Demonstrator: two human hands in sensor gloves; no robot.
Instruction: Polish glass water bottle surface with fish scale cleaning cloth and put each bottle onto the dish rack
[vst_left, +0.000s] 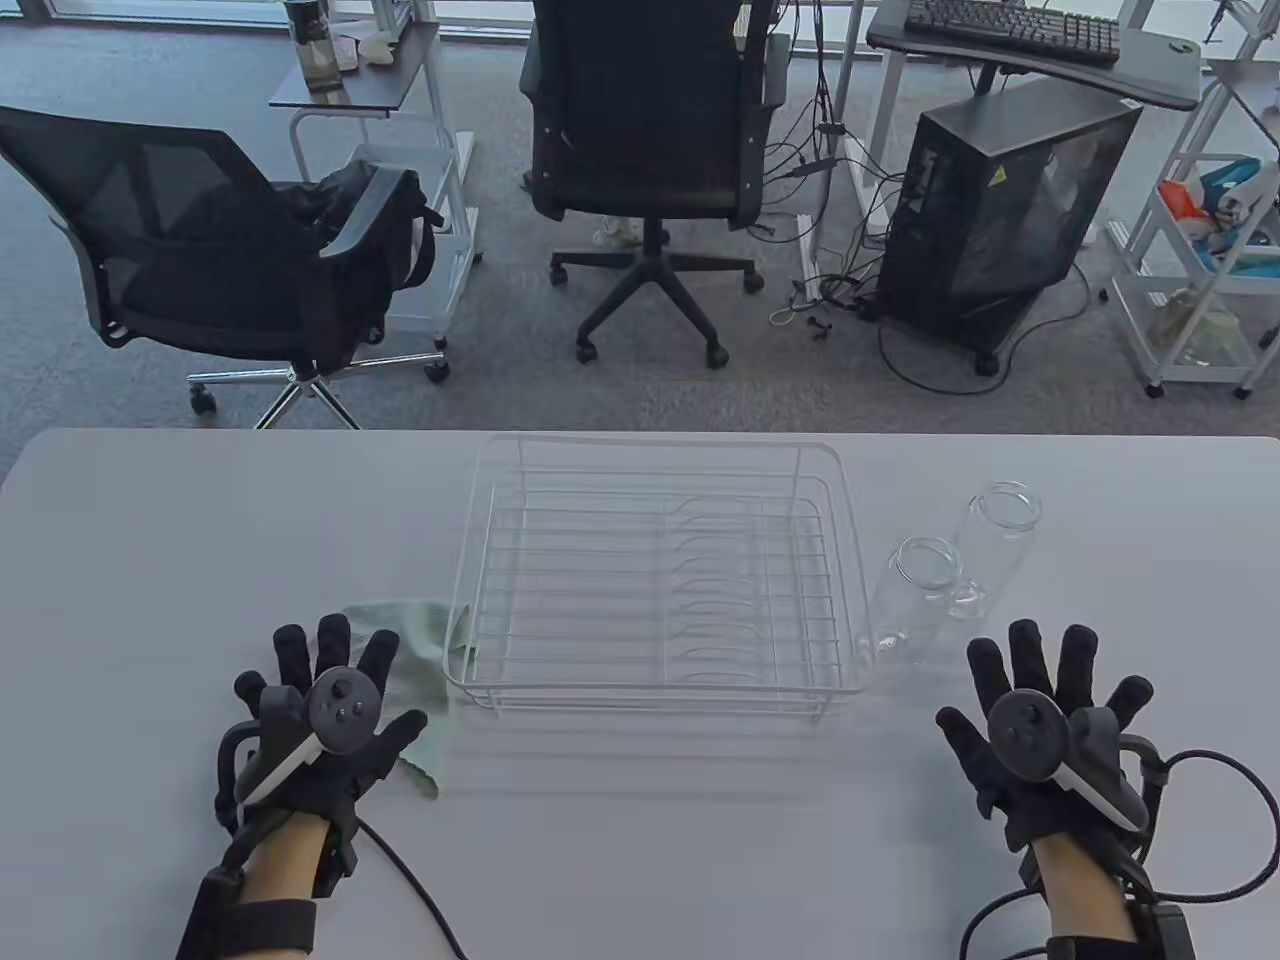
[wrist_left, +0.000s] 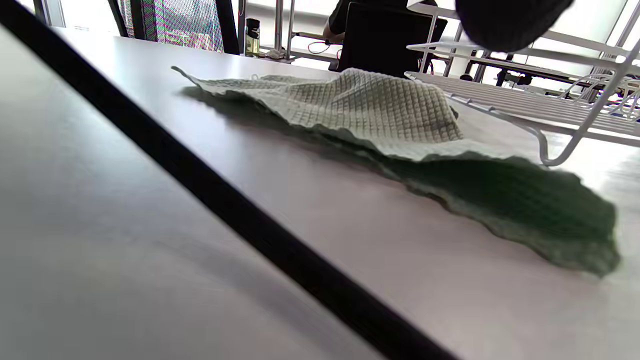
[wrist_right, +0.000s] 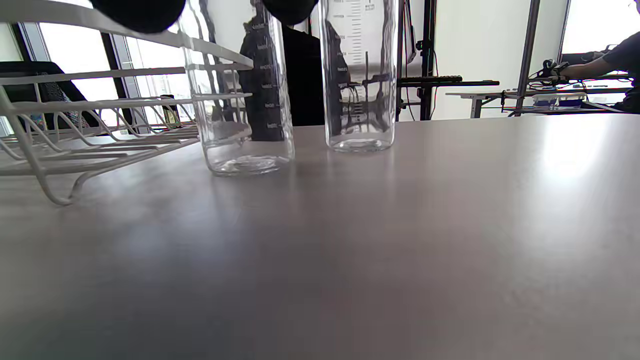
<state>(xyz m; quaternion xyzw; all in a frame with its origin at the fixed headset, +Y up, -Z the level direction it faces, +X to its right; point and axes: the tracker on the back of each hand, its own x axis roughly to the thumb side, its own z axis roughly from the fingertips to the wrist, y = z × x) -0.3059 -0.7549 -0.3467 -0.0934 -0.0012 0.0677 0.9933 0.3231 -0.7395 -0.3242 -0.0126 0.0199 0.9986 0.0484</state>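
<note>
Nothing started, my read. My left hand (vst_left: 325, 715) lies flat, fingers spread, partly over the cloth (vst_left: 425, 640) left of the dish rack (vst_left: 655, 580). My right hand (vst_left: 1045, 725) is flat, holding nothing, near the two bottles (vst_left: 915, 600) upright right of the rack, ready to grab.

Printed measuring scales run up the sides of both clear glass bottles — on the nearer clear glass bottle (wrist_right: 245, 100) a column of dark tick marks with small numerals, on the farther clear glass bottle (wrist_right: 359, 75) a ladder of tick marks under a tiny label. The characters are too small and blurred to read. On the black computer tower (vst_left: 1000, 200) sits a yellow triangular warning sticker — its symbol illegible.
</note>
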